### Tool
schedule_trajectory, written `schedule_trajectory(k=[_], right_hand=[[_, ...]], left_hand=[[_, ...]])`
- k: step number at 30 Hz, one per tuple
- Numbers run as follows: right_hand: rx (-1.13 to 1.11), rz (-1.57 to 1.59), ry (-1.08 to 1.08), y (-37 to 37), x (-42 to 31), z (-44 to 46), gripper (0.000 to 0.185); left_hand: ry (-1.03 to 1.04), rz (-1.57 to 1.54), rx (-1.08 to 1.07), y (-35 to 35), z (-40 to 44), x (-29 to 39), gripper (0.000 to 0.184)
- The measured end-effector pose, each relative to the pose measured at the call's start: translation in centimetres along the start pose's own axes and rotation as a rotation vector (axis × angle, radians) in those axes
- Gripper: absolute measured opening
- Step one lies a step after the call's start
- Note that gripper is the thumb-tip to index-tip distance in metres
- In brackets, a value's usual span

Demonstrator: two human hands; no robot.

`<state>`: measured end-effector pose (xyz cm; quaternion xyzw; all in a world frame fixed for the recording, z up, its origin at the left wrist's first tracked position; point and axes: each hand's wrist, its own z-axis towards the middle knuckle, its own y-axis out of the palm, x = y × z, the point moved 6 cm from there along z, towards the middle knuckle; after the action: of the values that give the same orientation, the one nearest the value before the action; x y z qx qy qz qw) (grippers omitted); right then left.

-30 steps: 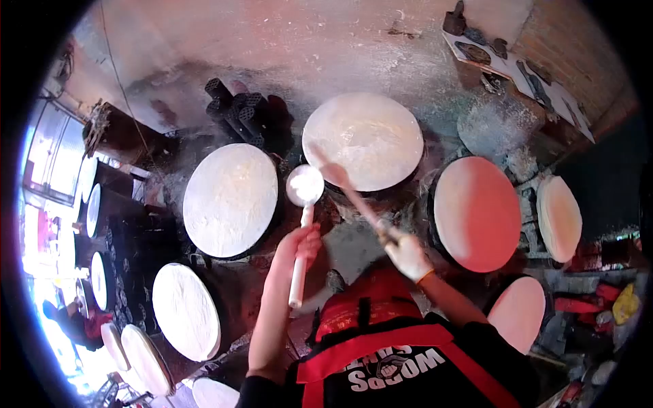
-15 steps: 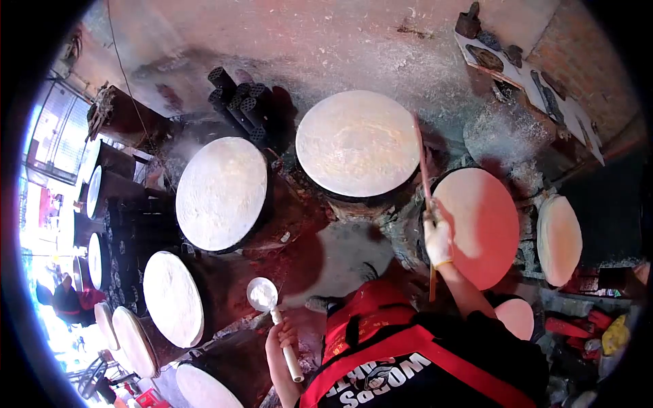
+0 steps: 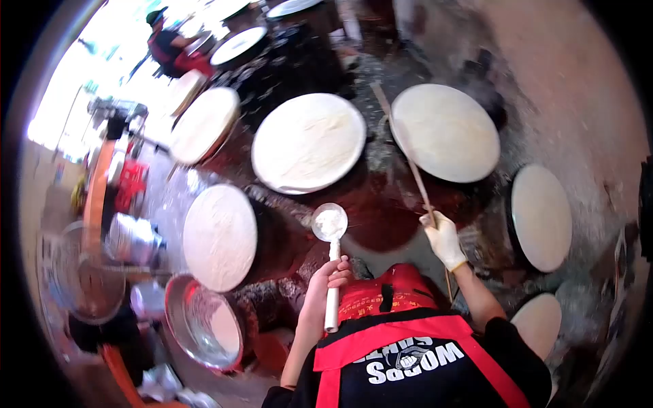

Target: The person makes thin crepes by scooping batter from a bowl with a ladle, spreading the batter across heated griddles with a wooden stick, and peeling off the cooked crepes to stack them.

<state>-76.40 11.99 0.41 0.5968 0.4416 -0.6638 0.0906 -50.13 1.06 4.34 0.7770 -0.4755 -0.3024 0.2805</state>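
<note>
My left hand [image 3: 329,277] is bare and wrapped round the pale handle of a ladle [image 3: 330,222], raised in front of my apron with some white stuff in its bowl. My right hand [image 3: 445,242], in a white glove, grips a long thin wooden stick [image 3: 416,175]. The stick slants up and left, its far end by the left edge of a round griddle [image 3: 445,132] covered with a pale layer. Ahead of the ladle lies another round griddle [image 3: 309,143], coated with a wrinkled whitish layer. I cannot tell whether the stick touches either griddle.
More coated round griddles stand at the left [image 3: 220,238] and right [image 3: 541,217]. A metal basin [image 3: 178,313] with pale liquid sits low on the left, near a clear round lid or bowl [image 3: 87,272]. Another person [image 3: 173,44] is at the far left back, by a red stool [image 3: 132,185].
My view has swung left, bringing the basin and the other person into plain sight. Both hands keep their hold on the ladle and the stick.
</note>
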Motion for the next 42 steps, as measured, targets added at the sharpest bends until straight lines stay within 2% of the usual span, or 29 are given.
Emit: schedule_trajectory(k=[1, 3, 5, 7, 9, 11, 15, 16, 18, 19, 21, 25, 29, 31, 33, 35, 37, 39, 42], right_hand=[[-0.081, -0.153, -0.093, 3.5, -3.1, 1.7, 0.023], [-0.290, -0.422, -0.132, 9.8, -7.8, 4.2, 0.021], [-0.313, -0.543, -0.460, 16.5, -10.7, 6.4, 0.023], [-0.345, -0.594, -0.564, 20.0, -15.1, 8.0, 0.028], [-0.245, -0.559, -0.742, 24.7, -16.6, 9.7, 0.032], [-0.327, -0.648, -0.788, 27.6, -17.9, 11.2, 0.031], [-0.433, -0.716, -0.896, 28.6, -18.1, 14.5, 0.015], [-0.353, -0.693, -0.954, 28.7, -18.1, 15.7, 0.016], [-0.440, -0.758, -0.850, 27.4, -20.5, 17.8, 0.011], [-0.478, -0.783, -0.803, 26.4, -23.0, 18.9, 0.011], [-0.321, -0.832, -0.930, 22.7, -30.7, 20.0, 0.013], [-0.323, -0.907, -1.114, 21.4, -42.7, 23.0, 0.013], [-0.224, -0.927, -1.353, 26.0, -52.3, 24.5, 0.016], [-0.353, -0.922, -1.322, 29.5, -57.2, 25.9, 0.024], [-0.438, -0.665, -1.310, 31.4, -61.8, 28.2, 0.036], [-0.378, -0.883, -1.640, 34.6, -65.2, 34.6, 0.028], [-0.283, -0.284, -1.257, 34.7, -65.9, 38.9, 0.035], [-0.211, -0.130, -0.850, 39.9, -61.7, 47.6, 0.042], [-0.392, 0.260, -0.443, 44.4, -53.1, 44.4, 0.036]], left_hand=[[0.104, 0.052, -0.006, -1.8, -0.3, 2.8, 0.011], [0.294, 0.041, 0.001, -3.2, -2.5, 5.9, 0.009], [0.468, 0.032, 0.033, -4.3, -5.1, 8.5, 0.006], [0.601, -0.003, 0.042, -5.4, -6.7, 9.9, 0.006], [0.772, 0.043, 0.119, -5.8, -9.4, 11.5, 0.005], [0.836, -0.109, 0.003, -7.3, -10.6, 12.9, 0.009], [0.907, -0.291, -0.008, -7.4, -12.0, 14.2, 0.012], [0.894, -0.327, -0.064, -7.9, -11.8, 14.5, 0.013], [0.881, -0.427, -0.081, -6.2, -11.6, 14.3, 0.015], [0.856, -0.464, -0.133, -5.7, -11.5, 14.5, 0.016], [0.844, -0.518, -0.168, -4.5, -11.3, 14.8, 0.018], [0.882, -0.604, -0.144, -1.1, -12.0, 14.8, 0.023], [0.903, -0.593, -0.215, -0.4, -13.0, 16.1, 0.026], [0.896, -0.610, -0.236, -1.1, -14.0, 17.4, 0.026], [0.928, -0.590, -0.263, -1.9, -15.4, 18.8, 0.026], [0.967, -0.588, -0.258, -3.1, -17.3, 20.0, 0.026], [1.024, -0.589, -0.251, -4.5, -18.8, 21.3, 0.026], [1.090, -0.590, -0.216, -6.5, -20.5, 22.1, 0.026], [1.179, -0.663, -0.147, -8.2, -22.6, 22.5, 0.021]])
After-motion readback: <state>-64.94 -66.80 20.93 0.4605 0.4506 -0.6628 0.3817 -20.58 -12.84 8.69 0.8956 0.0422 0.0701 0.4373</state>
